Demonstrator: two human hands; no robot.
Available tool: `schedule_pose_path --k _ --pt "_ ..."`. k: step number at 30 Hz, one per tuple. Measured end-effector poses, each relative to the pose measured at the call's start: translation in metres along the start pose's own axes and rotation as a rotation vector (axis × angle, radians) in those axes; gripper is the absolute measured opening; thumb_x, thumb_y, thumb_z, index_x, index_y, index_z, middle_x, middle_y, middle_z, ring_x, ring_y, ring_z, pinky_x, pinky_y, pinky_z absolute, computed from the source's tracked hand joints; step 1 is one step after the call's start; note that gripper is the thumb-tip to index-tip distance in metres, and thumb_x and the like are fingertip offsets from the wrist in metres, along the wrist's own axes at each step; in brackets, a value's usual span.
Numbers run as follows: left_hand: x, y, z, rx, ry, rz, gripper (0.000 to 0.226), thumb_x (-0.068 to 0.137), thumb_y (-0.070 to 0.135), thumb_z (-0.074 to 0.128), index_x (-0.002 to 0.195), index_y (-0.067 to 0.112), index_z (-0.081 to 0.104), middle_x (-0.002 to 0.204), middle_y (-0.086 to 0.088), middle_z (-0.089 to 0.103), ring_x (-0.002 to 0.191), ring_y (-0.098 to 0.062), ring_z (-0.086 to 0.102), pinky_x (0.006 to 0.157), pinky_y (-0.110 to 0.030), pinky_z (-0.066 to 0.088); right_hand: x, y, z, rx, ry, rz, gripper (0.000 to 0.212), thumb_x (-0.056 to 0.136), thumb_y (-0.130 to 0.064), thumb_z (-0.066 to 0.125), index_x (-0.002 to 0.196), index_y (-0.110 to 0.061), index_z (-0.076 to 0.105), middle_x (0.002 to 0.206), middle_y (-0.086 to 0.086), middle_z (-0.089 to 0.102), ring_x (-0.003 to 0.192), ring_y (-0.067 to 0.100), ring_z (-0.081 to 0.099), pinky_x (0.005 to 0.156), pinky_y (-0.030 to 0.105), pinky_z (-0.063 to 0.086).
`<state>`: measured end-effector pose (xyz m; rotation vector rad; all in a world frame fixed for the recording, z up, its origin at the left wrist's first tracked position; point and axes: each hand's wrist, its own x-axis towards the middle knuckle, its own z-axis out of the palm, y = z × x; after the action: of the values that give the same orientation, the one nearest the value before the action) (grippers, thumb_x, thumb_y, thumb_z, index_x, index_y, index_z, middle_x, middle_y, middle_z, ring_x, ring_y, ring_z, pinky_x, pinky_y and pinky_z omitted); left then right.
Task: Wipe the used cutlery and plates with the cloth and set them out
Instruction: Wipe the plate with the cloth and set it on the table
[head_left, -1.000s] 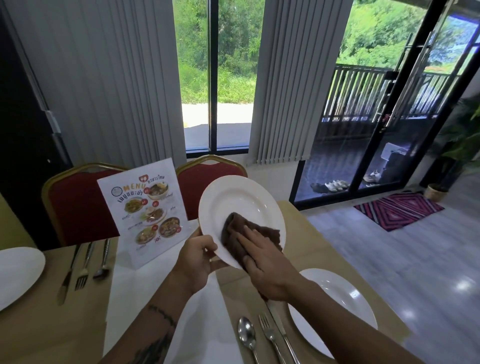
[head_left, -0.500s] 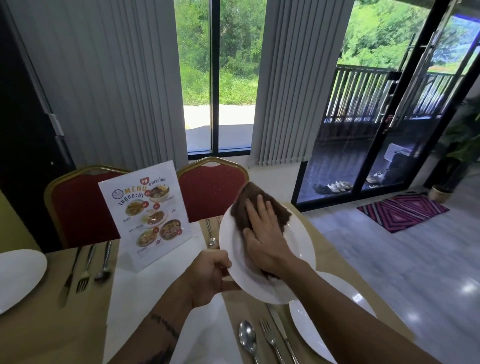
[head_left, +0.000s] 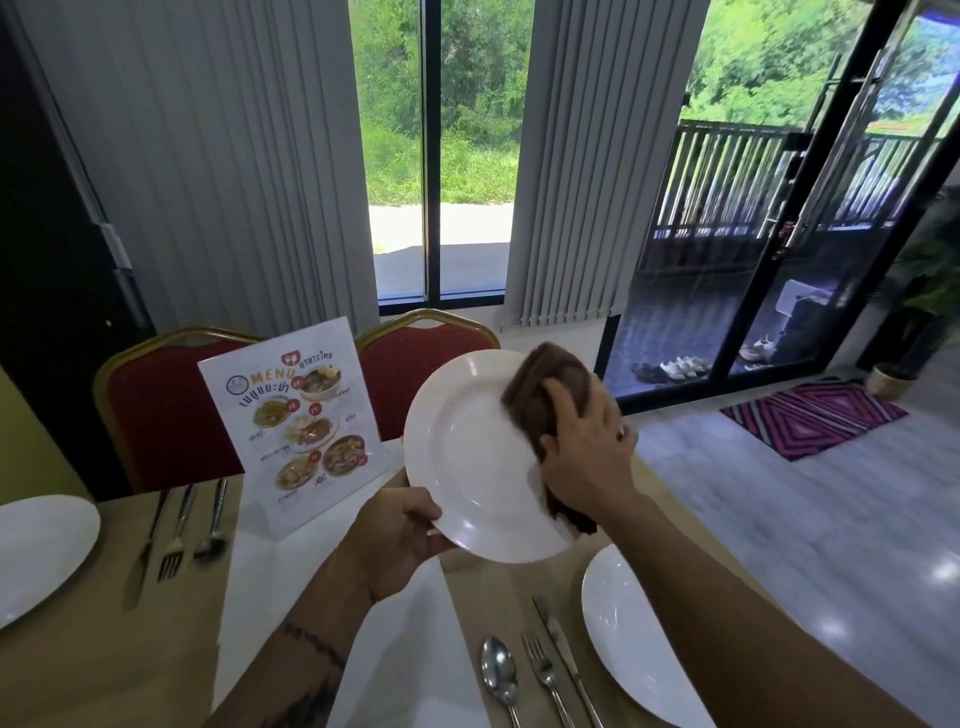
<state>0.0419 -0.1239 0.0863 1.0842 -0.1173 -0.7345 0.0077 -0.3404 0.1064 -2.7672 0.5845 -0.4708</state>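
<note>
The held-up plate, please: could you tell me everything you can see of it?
The plate is round, plain white and glossy, likely ceramic, with a broad rim around a shallow well. It is held tilted above the table, face toward the camera. The left hand grips its lower-left rim; the right hand holds a brown cloth over its right edge. No dirt shows.

held plate (head_left: 467, 457): right rim under cloth (head_left: 540, 405) | cloth: top blurred | far-left plate (head_left: 41, 551): cut by edge

Head camera faces forward and down, near table (head_left: 78, 675).
</note>
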Motion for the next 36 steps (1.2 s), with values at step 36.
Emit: schedule_pose_path --k 36 --pt "0.038 0.006 0.032 0.012 0.044 -0.103 0.037 0.106 0.034 0.034 0.119 0.017 0.064 0.107 -0.011 0.076 0.107 -0.036 0.066 0.085 -0.054 0.054 -0.036 -0.010 0.039 0.403 -0.165 -0.134 0.078 0.088 -0.021 0.056 0.159 -0.033 0.026 0.168 -0.002 0.022 0.155 0.022 0.016 0.127 0.052 0.011"
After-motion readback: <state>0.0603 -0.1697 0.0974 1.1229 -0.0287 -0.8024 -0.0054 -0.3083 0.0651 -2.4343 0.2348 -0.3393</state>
